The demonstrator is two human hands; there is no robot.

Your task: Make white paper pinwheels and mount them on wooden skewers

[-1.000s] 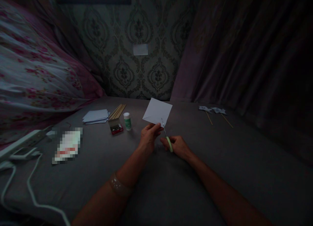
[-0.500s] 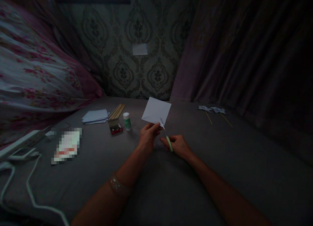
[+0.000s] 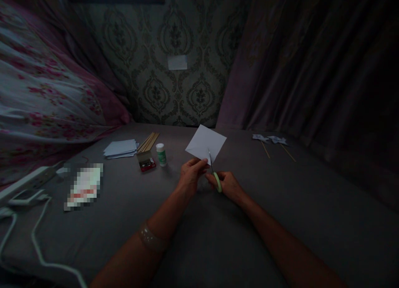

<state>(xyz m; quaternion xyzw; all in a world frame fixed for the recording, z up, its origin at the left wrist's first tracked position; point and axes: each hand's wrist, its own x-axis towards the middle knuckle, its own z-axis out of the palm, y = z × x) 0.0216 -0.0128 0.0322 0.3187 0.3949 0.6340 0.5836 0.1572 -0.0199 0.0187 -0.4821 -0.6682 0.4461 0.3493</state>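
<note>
A square white sheet of paper (image 3: 206, 141) is held up above the grey surface, one corner toward me. My left hand (image 3: 192, 171) pinches it near that lower corner between thumb and fingers. Pale green-handled scissors (image 3: 216, 181) are in my right hand (image 3: 228, 183), fingers closed round the handles. Their metal blades lie across the lower part of the paper, pointing up toward its middle. How far any cut runs is too small to tell.
Left of my hands stand a green-and-white bottle (image 3: 161, 154), a small red box (image 3: 147, 163), wooden sticks (image 3: 149, 142) and a paper stack (image 3: 121, 148). Two paper pinwheels (image 3: 277, 140) on sticks lie far right. A power strip (image 3: 28, 182) with cables sits at left.
The paper has shifted right and turned clockwise in my left hand. The scissors have moved slightly right and still sit at the paper's lower corner.
</note>
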